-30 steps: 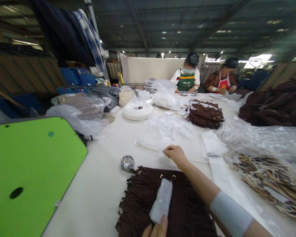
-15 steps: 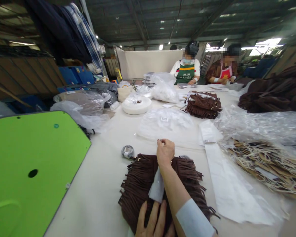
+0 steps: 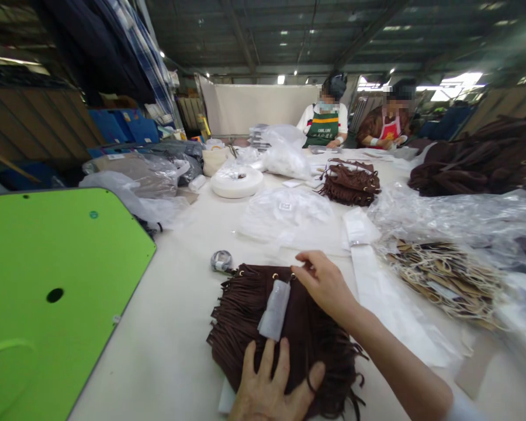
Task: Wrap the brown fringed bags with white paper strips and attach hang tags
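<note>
A dark brown fringed bag (image 3: 245, 310) lies flat on the table, with gold eyelets along its top edge. A strip of white wrapping (image 3: 274, 310) covers something on its front, just below the eyelets. My left hand (image 3: 272, 380) rests on the lower front of the bag, fingers spread, tips at the lower end of the wrapping. At the top edge my right hand (image 3: 322, 283) is beside an eyelet, its fingers loosely bent and apart, with nothing visible in them. A small plastic-wrapped bundle (image 3: 221, 261) sits at the bag's upper left corner.
A green board (image 3: 70, 280) stands at the left. Clear plastic bags (image 3: 284, 219) and a white roll (image 3: 236, 182) lie beyond the bag. To the right are white strips (image 3: 377, 286) and a heap of tan tags with strings (image 3: 447, 286). Two people work across the table.
My right hand has moved off the top of the wrapping to the right and loosened from a closed shape. The wrapping and eyelets now show fully. My left hand's fingers are more spread.
</note>
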### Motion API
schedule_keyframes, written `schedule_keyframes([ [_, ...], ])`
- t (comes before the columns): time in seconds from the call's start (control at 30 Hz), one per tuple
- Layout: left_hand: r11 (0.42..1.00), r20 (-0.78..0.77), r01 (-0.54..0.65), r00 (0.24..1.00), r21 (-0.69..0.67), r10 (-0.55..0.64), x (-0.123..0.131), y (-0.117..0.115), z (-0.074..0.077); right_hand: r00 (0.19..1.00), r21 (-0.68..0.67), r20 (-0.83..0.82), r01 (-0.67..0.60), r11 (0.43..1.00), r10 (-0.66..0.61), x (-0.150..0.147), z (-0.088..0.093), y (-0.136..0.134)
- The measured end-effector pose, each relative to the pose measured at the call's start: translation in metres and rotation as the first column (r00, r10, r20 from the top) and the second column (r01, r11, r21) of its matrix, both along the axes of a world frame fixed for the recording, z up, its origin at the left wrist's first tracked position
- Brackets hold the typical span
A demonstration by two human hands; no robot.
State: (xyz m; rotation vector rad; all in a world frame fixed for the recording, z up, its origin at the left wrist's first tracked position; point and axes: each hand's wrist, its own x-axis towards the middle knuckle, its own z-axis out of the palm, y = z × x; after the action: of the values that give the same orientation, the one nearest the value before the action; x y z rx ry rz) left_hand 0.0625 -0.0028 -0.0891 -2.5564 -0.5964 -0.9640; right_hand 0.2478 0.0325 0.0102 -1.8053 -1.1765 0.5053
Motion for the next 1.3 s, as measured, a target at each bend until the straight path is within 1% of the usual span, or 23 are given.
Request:
schedule_keyframes([
  [0.03,1.0,-0.003,-0.008,1.0,0.0,0.008,0.001,-0.002,-0.001,0.993,-0.018,0.011,-0.116,0.993,0.116,-0.005,0.0,-0.021],
  [0.07,1.0,-0.006,-0.013,1.0,-0.003,0.013,0.001,-0.003,-0.002,0.954,-0.052,0.031,-0.297,0.953,0.299,-0.012,-0.002,-0.041],
  [0.1,1.0,-0.007,-0.014,1.0,-0.006,0.014,0.002,-0.005,-0.003,0.912,-0.087,0.055,-0.401,0.912,0.407,-0.018,-0.006,-0.06],
  [0.13,1.0,-0.013,-0.014,1.0,-0.009,0.014,0.002,-0.006,-0.004,0.885,-0.109,0.082,-0.448,0.887,0.458,-0.025,-0.013,-0.077],
  [0.17,1.0,-0.021,-0.012,1.0,-0.013,0.012,0.002,-0.007,-0.004,0.876,-0.099,0.113,-0.46,0.882,0.47,-0.031,-0.021,-0.09],
  [0.27,1.0,-0.052,0.001,0.999,-0.003,-0.001,0.001,-0.007,-0.002,0.883,0.029,0.173,-0.447,0.894,0.436,-0.04,-0.041,-0.111],
  [0.37,0.998,-0.087,0.035,0.996,0.049,-0.031,-0.002,-0.006,0.002,0.903,0.108,0.162,-0.416,0.903,0.397,-0.034,-0.049,-0.118],
  [0.43,0.996,-0.08,0.045,0.996,0.074,-0.039,-0.003,-0.006,0.004,0.936,0.105,0.163,-0.331,0.938,0.312,-0.021,-0.049,-0.125],
  [0.5,0.996,-0.047,0.048,0.998,0.074,-0.045,-0.002,-0.007,0.005,0.95,0.09,0.235,-0.232,0.968,0.206,-0.003,-0.05,-0.136],
  [0.57,0.998,-0.007,0.046,0.999,0.053,-0.045,-0.001,-0.01,0.004,0.931,0.107,0.355,-0.129,0.986,0.083,0.011,-0.052,-0.148],
  [0.63,0.999,0.035,0.03,0.999,0.021,-0.031,0.002,-0.012,0.002,0.896,0.121,0.444,-0.047,0.992,-0.012,0.017,-0.054,-0.157],
  [0.7,1.0,0.05,0.022,0.998,0.004,-0.022,0.003,-0.014,-0.001,0.872,0.124,0.49,-0.057,0.991,-0.012,0.009,-0.056,-0.159],
  [0.77,1.0,0.031,0.019,0.999,0.014,-0.02,0.003,-0.013,-0.004,0.842,0.128,0.536,-0.146,0.981,0.055,-0.007,-0.058,-0.151],
  [0.83,0.999,0.003,0.014,1.0,0.048,-0.014,0.002,-0.011,-0.007,0.799,0.152,0.599,-0.187,0.97,0.06,-0.023,-0.059,-0.136],
  [0.93,0.992,0.002,0.029,1.0,0.121,-0.029,0.002,-0.006,-0.009,0.746,0.128,0.665,-0.159,0.979,0.035,-0.029,-0.055,-0.108],
  [0.97,0.99,0.006,0.04,0.999,0.137,-0.042,0.002,-0.005,-0.009,0.741,0.093,0.669,-0.17,0.981,0.065,-0.025,-0.053,-0.102],
  [1.03,0.987,0.018,0.063,0.998,0.15,-0.066,0.003,-0.003,-0.008,0.714,-0.045,0.659,-0.276,0.96,0.236,-0.005,-0.048,-0.095],
  [1.07,0.986,0.025,0.069,0.997,0.15,-0.074,0.003,-0.002,-0.007,0.675,-0.136,0.651,-0.344,0.929,0.346,0.008,-0.045,-0.096],
  [1.13,0.988,0.048,0.067,0.996,0.141,-0.074,0.004,-0.002,-0.006,0.545,-0.312,0.663,-0.422,0.851,0.513,0.04,-0.037,-0.103],
  [1.17,0.988,0.063,0.066,0.995,0.14,-0.076,0.004,-0.002,-0.005,0.485,-0.37,0.685,-0.41,0.834,0.543,0.055,-0.032,-0.108],
  [1.2,0.988,0.068,0.068,0.995,0.137,-0.078,0.003,-0.003,-0.004,0.445,-0.395,0.715,-0.379,0.837,0.54,0.067,-0.026,-0.113],
  [1.23,0.988,0.065,0.071,0.995,0.135,-0.08,0.003,-0.003,-0.004,0.425,-0.393,0.742,-0.35,0.85,0.518,0.076,-0.019,-0.117],
  [1.3,0.99,0.042,0.069,0.996,0.127,-0.075,0.002,-0.003,-0.004,0.432,-0.357,0.761,-0.345,0.868,0.484,0.081,-0.005,-0.119],
])
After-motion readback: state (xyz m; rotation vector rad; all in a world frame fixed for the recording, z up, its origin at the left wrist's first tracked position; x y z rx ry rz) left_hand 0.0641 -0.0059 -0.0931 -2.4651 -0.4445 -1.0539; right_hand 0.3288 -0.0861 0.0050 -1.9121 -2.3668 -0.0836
